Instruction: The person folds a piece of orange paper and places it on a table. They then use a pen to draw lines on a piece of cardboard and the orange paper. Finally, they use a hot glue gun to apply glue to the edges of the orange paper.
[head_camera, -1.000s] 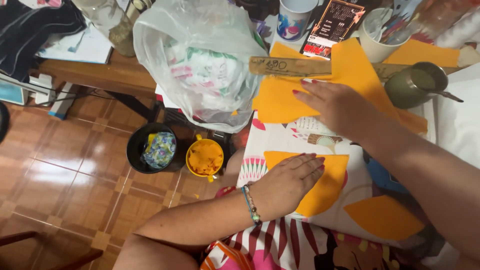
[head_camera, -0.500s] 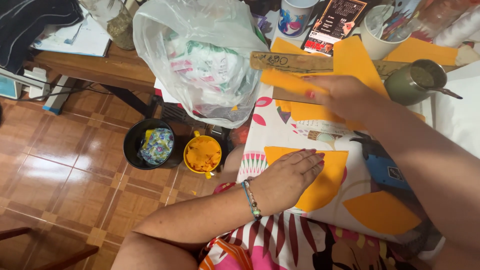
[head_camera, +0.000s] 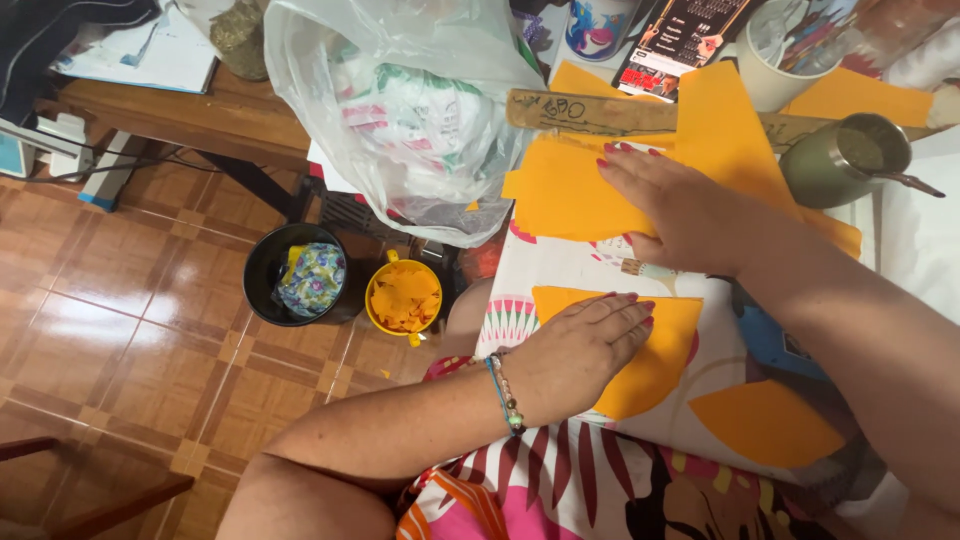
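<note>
Head view: the left hand (head_camera: 580, 350) lies flat, fingers together, on a half-round orange piece (head_camera: 655, 365) at centre frame, gripping nothing. The right hand (head_camera: 680, 205) presses open-palmed on an orange sheet (head_camera: 560, 195) above it, beside a plastic bag (head_camera: 400, 110).

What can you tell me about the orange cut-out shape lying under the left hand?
The orange cut-out piece looks like thin craft foam or card, matte and plain. Its top edge is straight and its lower edge curves to a rounded tip, like a petal or half-oval. It lies flat on the patterned cloth. The left hand rests palm down on its left part, fingers spread flat. A similar orange piece lies apart, to its lower right.
</note>
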